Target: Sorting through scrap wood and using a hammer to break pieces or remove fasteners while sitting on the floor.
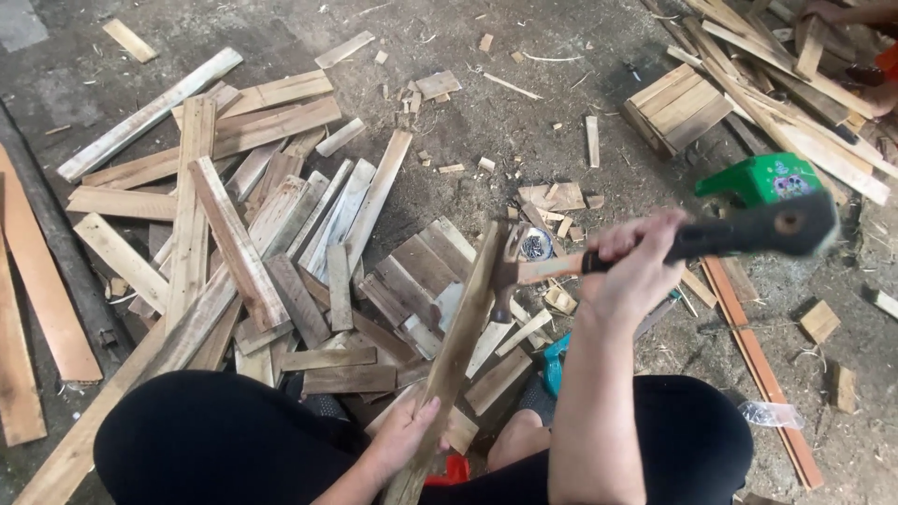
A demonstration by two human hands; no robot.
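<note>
- The person sits low on the concrete floor (468, 140), knees apart, working a long wooden slat (458, 337) that leans up between the legs.
- The left hand (404, 435) grips the slat's lower part, fingers curled round its edge and pressed together.
- The right hand (631, 266) is clenched tight on the black grip of a hammer (552, 269); the head sits against the slat's upper end, by the look of it prying or knocking at a nail.
- A heap of loose boards (243, 234) already lies on the left side of the floor, so much seems done; more slats (795, 103) wait in the far right corner.
- A green stool (762, 178) stands beyond the hammer.
</note>
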